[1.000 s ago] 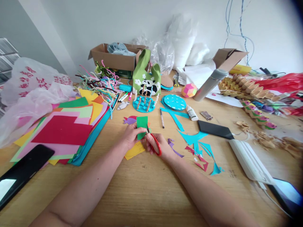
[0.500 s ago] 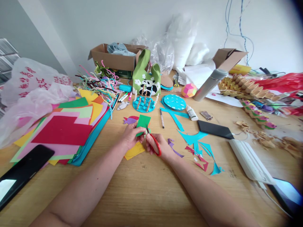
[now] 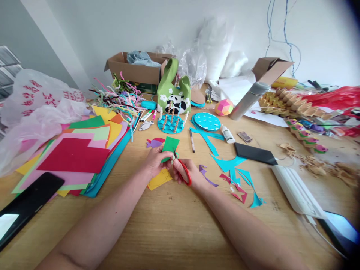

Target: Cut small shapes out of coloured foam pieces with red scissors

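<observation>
"fingers of the left hand (image 3: 154, 163), are they apart?"

"no, pinched on a small green paper piece (image 3: 170, 144), thumb lying across its front; the ones behind are mostly hidden."

"and the right hand (image 3: 194, 171)?"

"curled around red-handled scissors (image 3: 188, 176), blades at the paper's right edge. how wide the blades stand, i can't tell."

"where's the green piece, then?"

"held up over the wooden table (image 3: 140, 232), with yellow paper (image 3: 159, 181) bearing a drawn outline just below the hands and a purple paper cutout (image 3: 154, 143) just beyond the left one."

"anything different from a second ago?"

"the green piece stood nearly straight then; now its top leans to the right. both hands sit about where they were."
</observation>
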The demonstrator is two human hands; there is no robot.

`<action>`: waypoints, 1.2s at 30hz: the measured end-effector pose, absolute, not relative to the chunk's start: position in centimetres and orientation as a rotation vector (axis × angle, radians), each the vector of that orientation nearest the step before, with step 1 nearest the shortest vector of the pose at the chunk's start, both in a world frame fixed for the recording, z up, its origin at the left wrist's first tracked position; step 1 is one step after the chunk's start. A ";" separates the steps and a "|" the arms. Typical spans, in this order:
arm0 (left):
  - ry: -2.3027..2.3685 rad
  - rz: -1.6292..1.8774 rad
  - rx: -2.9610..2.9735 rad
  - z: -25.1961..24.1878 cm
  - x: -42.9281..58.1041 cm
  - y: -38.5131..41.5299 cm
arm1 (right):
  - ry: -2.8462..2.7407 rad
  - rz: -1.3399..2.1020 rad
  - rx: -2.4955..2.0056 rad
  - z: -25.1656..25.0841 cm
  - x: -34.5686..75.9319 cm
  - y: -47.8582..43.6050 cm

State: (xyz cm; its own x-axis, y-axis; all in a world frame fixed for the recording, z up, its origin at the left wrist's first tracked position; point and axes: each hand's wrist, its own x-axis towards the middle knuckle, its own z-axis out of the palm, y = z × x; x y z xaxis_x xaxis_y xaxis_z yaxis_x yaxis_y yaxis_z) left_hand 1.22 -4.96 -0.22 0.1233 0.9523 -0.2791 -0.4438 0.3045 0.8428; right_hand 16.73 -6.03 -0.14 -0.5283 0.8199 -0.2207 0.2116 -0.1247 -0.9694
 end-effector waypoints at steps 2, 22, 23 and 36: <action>0.951 1.139 0.678 -0.3 1.2 -4.9 | -1.682 1.689 -1.151 -0.1 16.8 -6.0; 1.001 1.132 0.675 -0.1 1.1 -4.8 | -1.677 1.655 -1.134 -0.3 16.8 -6.1; 0.998 1.142 0.663 -0.2 1.2 -4.8 | -1.680 1.654 -1.142 -0.3 16.8 -6.0; 0.950 1.208 0.632 -0.3 1.5 -5.2 | -1.637 1.663 -1.187 -0.4 16.7 -5.9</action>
State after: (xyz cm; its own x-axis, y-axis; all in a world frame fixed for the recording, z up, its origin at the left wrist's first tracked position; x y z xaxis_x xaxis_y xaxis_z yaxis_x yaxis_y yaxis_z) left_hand 1.54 -5.17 -0.27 0.0671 0.9611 -0.2681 -0.4870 0.2661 0.8319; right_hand 16.66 -5.90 -0.42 -0.4825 0.8466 -0.2246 0.2109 -0.1366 -0.9679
